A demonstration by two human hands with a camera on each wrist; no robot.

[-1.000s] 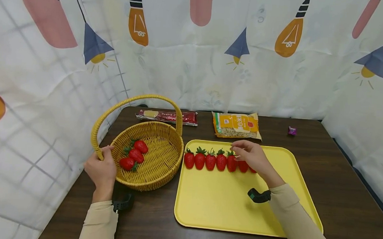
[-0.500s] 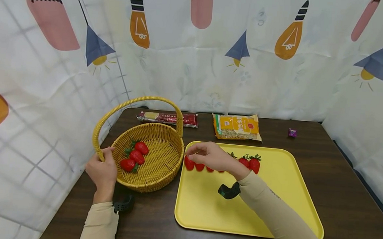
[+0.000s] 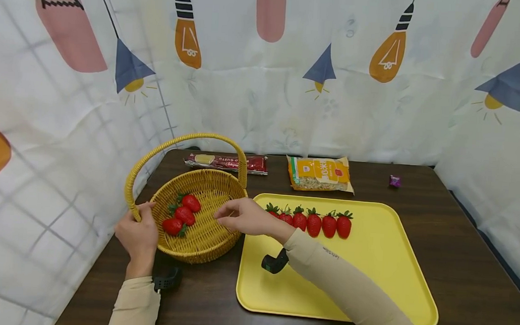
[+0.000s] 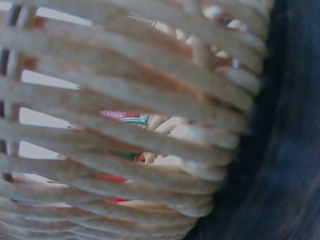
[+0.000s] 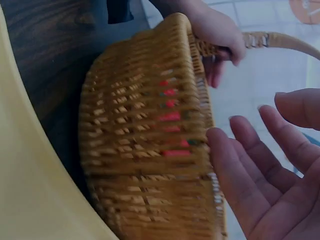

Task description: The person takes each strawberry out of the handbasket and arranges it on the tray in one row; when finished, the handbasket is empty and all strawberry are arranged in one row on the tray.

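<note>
Yellow and woven, the basket (image 3: 212,251) stands at the left of the table, with three strawberries (image 3: 185,215) inside. My left hand (image 3: 138,237) grips the base of its handle; the right wrist view shows those fingers curled there. My right hand (image 3: 252,216) is over the basket's right side, fingers loosely bent. In the right wrist view its fingers (image 5: 252,172) and thumb stand apart with nothing between them. Several strawberries (image 3: 313,225) lie in a row on the yellow tray (image 3: 324,285); the row's left end is hidden behind my right hand. Basket weave fills the left wrist view.
Behind the basket lies a long red packet (image 3: 226,163). A yellow food bag (image 3: 321,173) sits behind the tray, and a small purple wrapped piece (image 3: 395,181) lies farther right. A patterned curtain (image 3: 281,104) hangs behind the table.
From above the strawberry row, my right hand has moved left across the tray to the basket. The left hand keeps its grip on the handle, and the basket stays in place.
</note>
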